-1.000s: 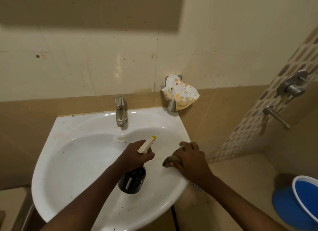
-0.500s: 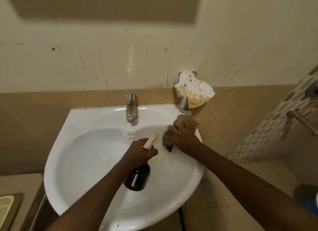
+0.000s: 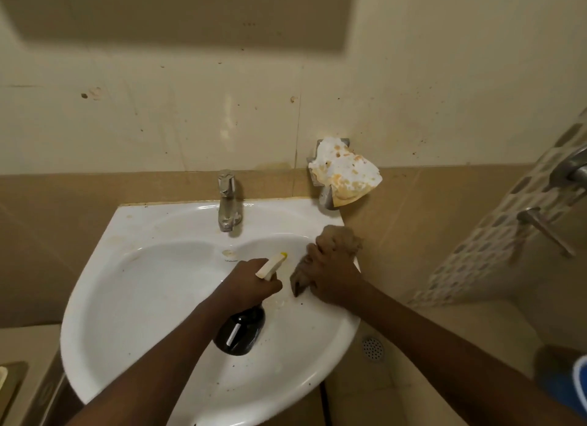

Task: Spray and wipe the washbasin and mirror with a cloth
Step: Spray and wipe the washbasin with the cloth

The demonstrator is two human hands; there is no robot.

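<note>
A: What are you doing at this moment?

B: I'm scrubbing the basin [image 3: 152, 298] rim at about two o'clock. My right hand [image 3: 330, 276] is clenched around the cloth [image 3: 341, 238], which is bunched up and pressed onto the rim just beside the wall. My left hand [image 3: 251, 286] is wrapped round the neck of the bottle [image 3: 239, 330], with its nozzle pointing toward one o'clock, at the cloth.

A: What's been changing in the last second?

B: The cloth hand has been travelling. A second ago it was sitting at roughly four o'clock on the rim; now it's up by the back corner, under the holder [image 3: 344, 177] on the wall. The bottle hand is hardly moving, hanging over the middle of the bowl.

A: So what does that mean for the job?

B: I'm judging that the right side of the rim is getting its pass. Dark specks are showing on the front of the bowl near six o'clock, and stains are sitting around the tap [image 3: 227, 200] at twelve, so most of the basin is left.

A: And the mirror?

B: I'm not seeing glass plainly, only a dark edge along the top of the head view, so I can't tell its state. I'm guessing it comes later.
</note>
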